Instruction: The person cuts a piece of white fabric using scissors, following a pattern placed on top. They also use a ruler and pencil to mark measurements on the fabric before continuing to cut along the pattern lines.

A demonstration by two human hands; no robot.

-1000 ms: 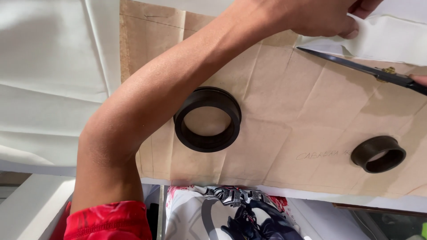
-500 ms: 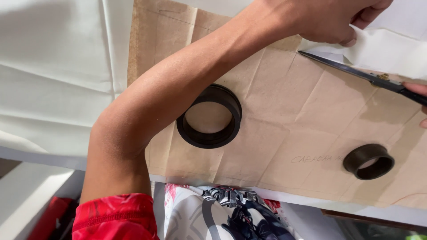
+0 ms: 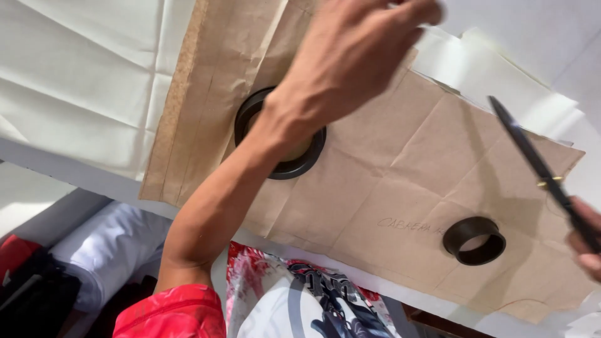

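The brown paper pattern [image 3: 400, 181] lies flat on white cloth [image 3: 81, 81] spread over the worktop [image 3: 56, 166], with its lower edge near the worktop's front edge. The left hand [image 3: 357, 50] presses down on the paper's upper part, fingers spread flat and gripping nothing; half a second ago it sat farther up and to the right, and its forearm now crosses the large black ring [image 3: 280, 134], hiding part of it. A smaller black ring [image 3: 474, 240] stands on the paper to the lower right, well apart from the large one. The right hand [image 3: 585, 241] shows only at the frame's edge, fingers closed on the handles of the scissors [image 3: 532, 156], whose shut blades now point up and left over the paper, steeper than before.
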